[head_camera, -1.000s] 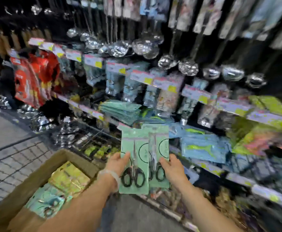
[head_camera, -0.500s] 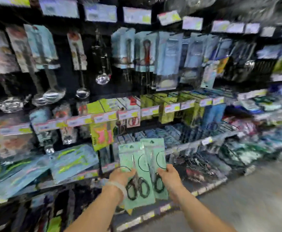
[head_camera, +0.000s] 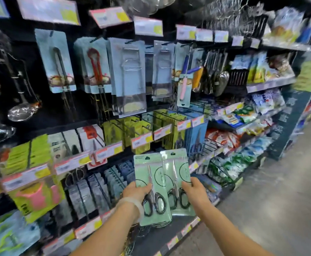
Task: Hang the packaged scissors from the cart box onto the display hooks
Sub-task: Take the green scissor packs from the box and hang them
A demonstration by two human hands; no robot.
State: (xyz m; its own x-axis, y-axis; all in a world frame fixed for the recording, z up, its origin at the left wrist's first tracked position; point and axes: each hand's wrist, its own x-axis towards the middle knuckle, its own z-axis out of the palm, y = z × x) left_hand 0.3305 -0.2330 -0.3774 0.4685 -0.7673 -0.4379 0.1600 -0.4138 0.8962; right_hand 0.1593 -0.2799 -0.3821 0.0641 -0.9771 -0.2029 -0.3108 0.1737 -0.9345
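Note:
I hold two green-carded scissor packs upright in front of the display. My left hand (head_camera: 135, 191) grips the left pack (head_camera: 151, 174) by its lower left edge, thumb over the card. My right hand (head_camera: 195, 191) grips the right pack (head_camera: 177, 170) at its lower right edge; this pack overlaps the left one slightly. Both packs show black-handled scissors. Behind them, display hooks (head_camera: 121, 130) stick out from the black back wall, carrying yellow-green packs. The cart box is out of view.
Price-tag strips (head_camera: 108, 151) run along the hook rows. Packaged tongs and ladles (head_camera: 21, 111) hang higher up. Blue-grey packs (head_camera: 95, 193) fill the row behind my hands. Shelves of bagged goods (head_camera: 243, 163) stand to the right, beside the grey aisle floor (head_camera: 280, 209).
The view has swung right from the cart box along the shelving to this section. Both hands kept their packs, and the cart box has left the view.

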